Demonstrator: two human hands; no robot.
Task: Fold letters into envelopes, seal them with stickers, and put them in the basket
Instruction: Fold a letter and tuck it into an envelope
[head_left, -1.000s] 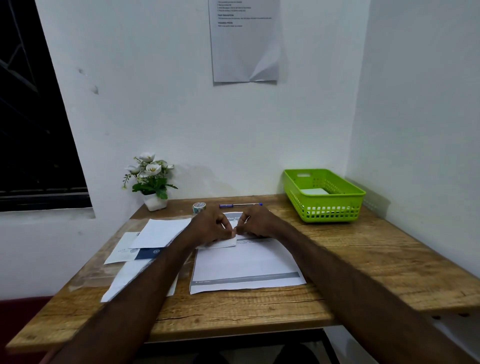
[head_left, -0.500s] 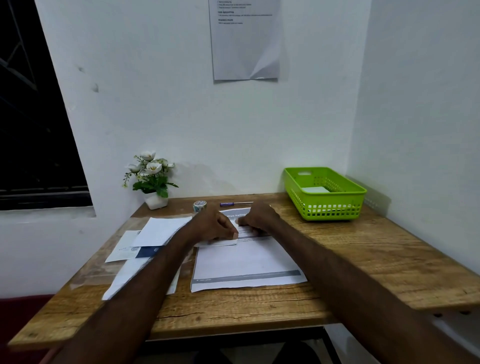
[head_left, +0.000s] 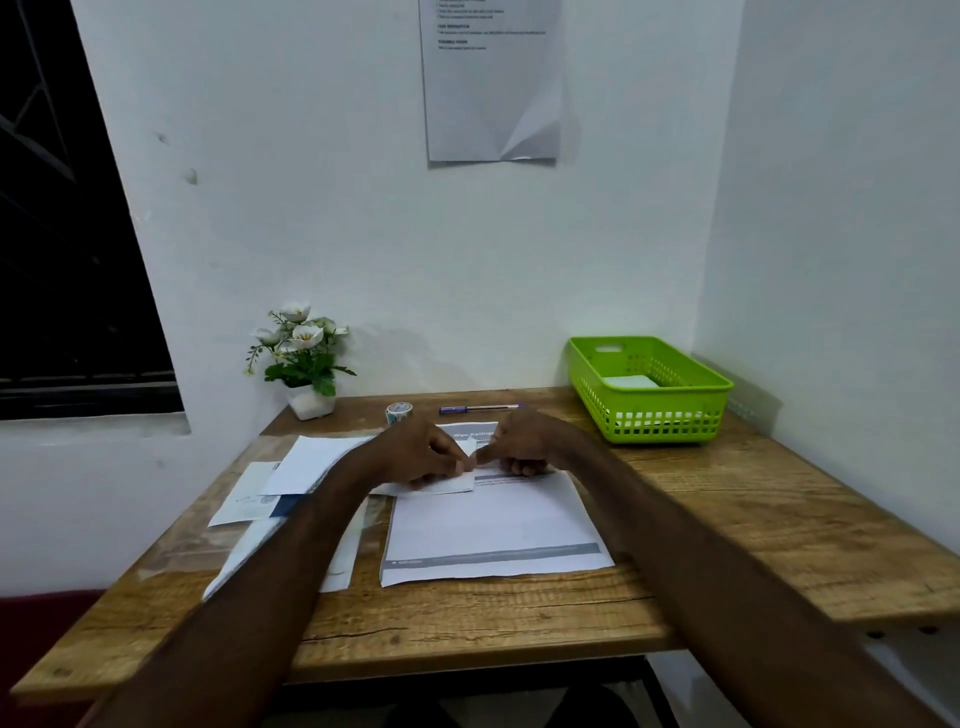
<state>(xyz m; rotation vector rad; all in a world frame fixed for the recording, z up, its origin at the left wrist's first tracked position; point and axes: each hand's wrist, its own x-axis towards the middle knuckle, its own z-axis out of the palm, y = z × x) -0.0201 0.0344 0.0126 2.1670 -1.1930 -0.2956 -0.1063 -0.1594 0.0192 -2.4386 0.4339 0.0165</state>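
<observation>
Both hands are drawn closer together since a second ago, the folded letter (head_left: 448, 482) pinched under the left hand (head_left: 415, 452), its long axis crosswise, the right hand (head_left: 519, 446) curled beside it.

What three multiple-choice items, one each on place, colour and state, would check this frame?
1. Where does the blue pen lie?
A. in the basket
B. at the far edge of the wooden table
C. on the floor

2. What colour is the slotted plastic basket?
A. green
B. red
C. black

3. What are the left hand and right hand doing?
A. hanging idle
B. lifting the basket
C. working a small white folded paper

B: it lies near the wall.
A: it is bright green.
C: both hands meet over it.
</observation>
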